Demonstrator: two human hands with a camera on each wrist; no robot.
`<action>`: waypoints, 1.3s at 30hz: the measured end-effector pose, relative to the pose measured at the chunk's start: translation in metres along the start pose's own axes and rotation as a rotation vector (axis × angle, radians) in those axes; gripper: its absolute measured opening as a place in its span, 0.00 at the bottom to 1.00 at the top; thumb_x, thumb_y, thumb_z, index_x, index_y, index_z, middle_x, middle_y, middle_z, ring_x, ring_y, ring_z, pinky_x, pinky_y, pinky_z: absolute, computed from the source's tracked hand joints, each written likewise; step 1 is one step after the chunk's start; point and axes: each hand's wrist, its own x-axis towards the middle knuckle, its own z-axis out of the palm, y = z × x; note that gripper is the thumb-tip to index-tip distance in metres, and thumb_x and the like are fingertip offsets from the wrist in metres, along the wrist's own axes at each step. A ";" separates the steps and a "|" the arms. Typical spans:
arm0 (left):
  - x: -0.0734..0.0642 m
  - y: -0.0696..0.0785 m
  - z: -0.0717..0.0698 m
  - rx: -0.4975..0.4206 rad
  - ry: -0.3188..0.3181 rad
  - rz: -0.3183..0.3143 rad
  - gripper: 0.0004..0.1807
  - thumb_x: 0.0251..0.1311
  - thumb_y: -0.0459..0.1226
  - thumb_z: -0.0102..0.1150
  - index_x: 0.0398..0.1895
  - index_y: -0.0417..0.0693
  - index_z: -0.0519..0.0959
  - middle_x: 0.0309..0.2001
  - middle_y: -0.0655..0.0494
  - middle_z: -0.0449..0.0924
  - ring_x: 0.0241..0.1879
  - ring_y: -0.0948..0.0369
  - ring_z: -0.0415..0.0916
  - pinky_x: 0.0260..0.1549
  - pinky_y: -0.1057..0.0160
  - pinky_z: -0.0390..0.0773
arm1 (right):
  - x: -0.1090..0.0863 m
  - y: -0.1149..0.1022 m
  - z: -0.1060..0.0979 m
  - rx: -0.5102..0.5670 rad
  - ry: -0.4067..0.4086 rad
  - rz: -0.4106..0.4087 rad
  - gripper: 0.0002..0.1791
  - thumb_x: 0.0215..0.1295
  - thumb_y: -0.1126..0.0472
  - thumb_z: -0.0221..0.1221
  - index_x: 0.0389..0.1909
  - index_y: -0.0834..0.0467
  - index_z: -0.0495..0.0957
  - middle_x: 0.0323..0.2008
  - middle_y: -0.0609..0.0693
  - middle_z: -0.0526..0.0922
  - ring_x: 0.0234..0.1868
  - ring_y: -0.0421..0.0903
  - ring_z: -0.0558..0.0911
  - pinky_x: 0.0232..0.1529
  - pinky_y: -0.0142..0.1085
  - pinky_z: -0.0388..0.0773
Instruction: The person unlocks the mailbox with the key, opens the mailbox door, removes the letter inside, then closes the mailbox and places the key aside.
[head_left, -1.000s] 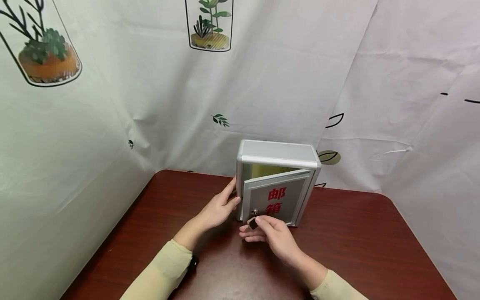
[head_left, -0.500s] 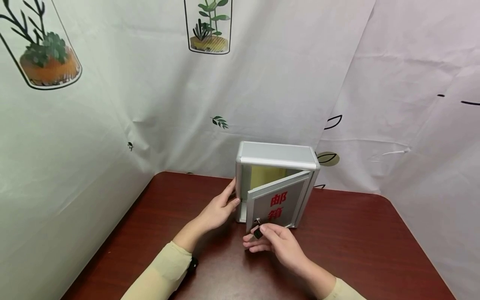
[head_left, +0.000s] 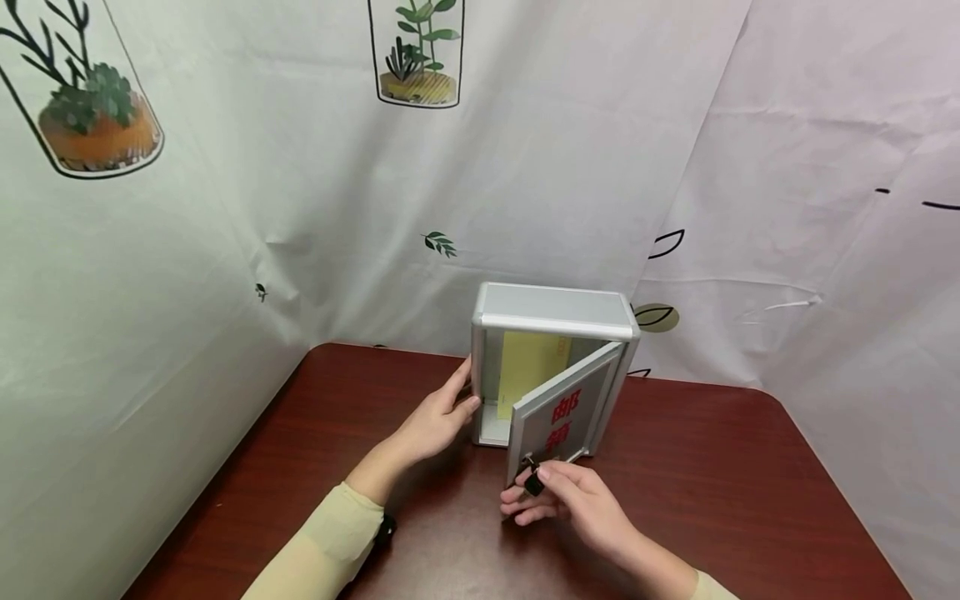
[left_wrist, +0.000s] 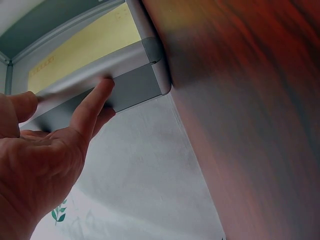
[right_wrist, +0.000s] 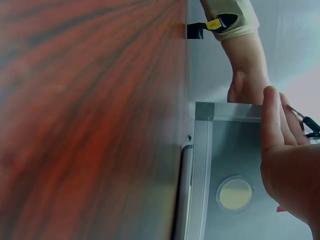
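A silver mailbox [head_left: 555, 305] with red characters on its door [head_left: 534, 432] stands upright on the table, the door partly swung out on its right-side hinges. My right hand [head_left: 588, 504] pinches a black-headed key [head_left: 533, 484] at the door's lock, its other fingers extended by the door's free edge. Against the box's left side lie the outstretched fingers of my left hand [head_left: 433, 425], the thumb at the front rim. Inside leans a yellow envelope [head_left: 525, 371], also visible in the left wrist view. The right wrist view shows a round window [right_wrist: 235, 194] low in the door.
The dark red wooden table [head_left: 750, 483] extends on both sides of the mailbox. Close behind the box hangs a pale curtain [head_left: 337, 208] printed with plants. A black wrist strap [right_wrist: 215, 25] shows on the left sleeve.
The door has swung wider toward me and to the right, with my right hand moving along on the key. More of the yellow envelope shows. My left hand stays at the box's side.
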 end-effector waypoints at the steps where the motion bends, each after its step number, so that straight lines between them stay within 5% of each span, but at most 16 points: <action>1: 0.000 0.000 0.000 0.001 0.000 0.000 0.42 0.87 0.37 0.54 0.94 0.59 0.46 0.87 0.44 0.60 0.69 0.46 0.81 0.59 0.50 0.88 | -0.001 -0.001 -0.001 0.009 -0.013 -0.006 0.24 0.93 0.68 0.37 0.57 0.89 0.70 0.52 0.84 0.83 0.55 0.55 0.93 0.53 0.46 0.91; 12: 0.000 0.002 0.000 0.001 -0.007 -0.007 0.42 0.87 0.37 0.54 0.94 0.60 0.45 0.87 0.43 0.59 0.71 0.45 0.79 0.59 0.51 0.88 | -0.021 -0.011 -0.015 0.062 -0.133 -0.015 0.24 0.91 0.71 0.30 0.57 0.88 0.70 0.52 0.81 0.85 0.55 0.57 0.92 0.54 0.52 0.90; 24: 0.001 0.000 0.000 0.014 -0.006 -0.008 0.42 0.88 0.38 0.54 0.94 0.62 0.45 0.86 0.42 0.60 0.75 0.44 0.74 0.59 0.51 0.87 | -0.040 -0.017 -0.030 0.228 -0.218 -0.015 0.23 0.87 0.75 0.25 0.55 0.91 0.65 0.54 0.69 0.90 0.56 0.58 0.92 0.57 0.46 0.90; 29: 0.000 0.000 0.000 0.014 -0.004 -0.003 0.42 0.88 0.37 0.53 0.94 0.60 0.45 0.87 0.41 0.59 0.73 0.43 0.76 0.58 0.52 0.88 | -0.046 -0.018 -0.037 0.267 -0.263 -0.046 0.24 0.84 0.77 0.21 0.55 0.92 0.62 0.54 0.74 0.88 0.57 0.61 0.91 0.58 0.47 0.89; 35: 0.000 0.000 0.001 0.005 -0.007 -0.008 0.42 0.88 0.37 0.53 0.94 0.60 0.45 0.86 0.40 0.59 0.69 0.44 0.80 0.58 0.52 0.88 | -0.053 -0.021 -0.046 0.207 -0.271 -0.034 0.25 0.82 0.78 0.20 0.52 0.90 0.65 0.42 0.88 0.79 0.52 0.55 0.93 0.52 0.44 0.91; 39: 0.000 -0.001 0.001 0.002 -0.012 -0.007 0.42 0.88 0.37 0.53 0.94 0.58 0.45 0.86 0.38 0.60 0.68 0.44 0.81 0.58 0.51 0.88 | -0.057 -0.023 -0.053 0.180 -0.290 -0.040 0.25 0.80 0.79 0.19 0.51 0.89 0.66 0.41 0.89 0.78 0.49 0.56 0.93 0.51 0.46 0.91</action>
